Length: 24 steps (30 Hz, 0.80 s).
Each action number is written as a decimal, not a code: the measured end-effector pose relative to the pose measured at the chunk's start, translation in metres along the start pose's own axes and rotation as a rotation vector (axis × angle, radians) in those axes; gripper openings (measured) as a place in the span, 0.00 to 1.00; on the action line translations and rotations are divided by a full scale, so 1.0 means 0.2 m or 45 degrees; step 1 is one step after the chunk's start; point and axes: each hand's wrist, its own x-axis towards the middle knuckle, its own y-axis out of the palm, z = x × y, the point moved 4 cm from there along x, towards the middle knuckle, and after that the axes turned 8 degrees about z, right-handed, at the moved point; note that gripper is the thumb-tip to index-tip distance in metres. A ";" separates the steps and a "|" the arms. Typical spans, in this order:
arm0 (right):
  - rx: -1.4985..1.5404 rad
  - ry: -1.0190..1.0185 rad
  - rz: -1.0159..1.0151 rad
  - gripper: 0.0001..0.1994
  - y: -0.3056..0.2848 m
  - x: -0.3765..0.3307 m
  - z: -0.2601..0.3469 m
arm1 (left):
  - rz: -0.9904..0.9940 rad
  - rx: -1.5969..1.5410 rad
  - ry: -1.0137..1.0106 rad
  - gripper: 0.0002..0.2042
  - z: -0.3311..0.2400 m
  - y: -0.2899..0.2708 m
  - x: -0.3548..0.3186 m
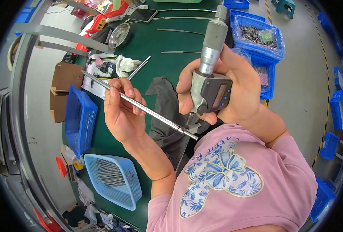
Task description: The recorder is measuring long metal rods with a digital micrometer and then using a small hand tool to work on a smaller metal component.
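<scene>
A long shiny metal rod (156,114) slants across the view, gripped by the fingers of my left hand (125,112). Its lower right end is stepped, with a groove and a thinner tip. My right hand (243,79) is wrapped round a digital micrometer (202,89), which has a grey thimble at the top and a small display with blue buttons. The rod's stepped end passes close by the lower part of the micrometer; whether they touch, I cannot tell. Below both lies a dark grey cloth (163,102) on the green table (175,40).
A light blue basket (134,189) holds many thin rods. Beside it stand a darker blue basket (75,123) and a cardboard box (63,83). Farther off are a metal bowl (120,35), phone (142,14) and white glove (126,65). Blue bins (270,54) with metal parts stand right.
</scene>
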 end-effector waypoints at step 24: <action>0.044 0.019 -0.050 0.35 0.00 0.01 -0.01 | -0.002 0.050 -0.066 0.07 0.02 0.01 0.00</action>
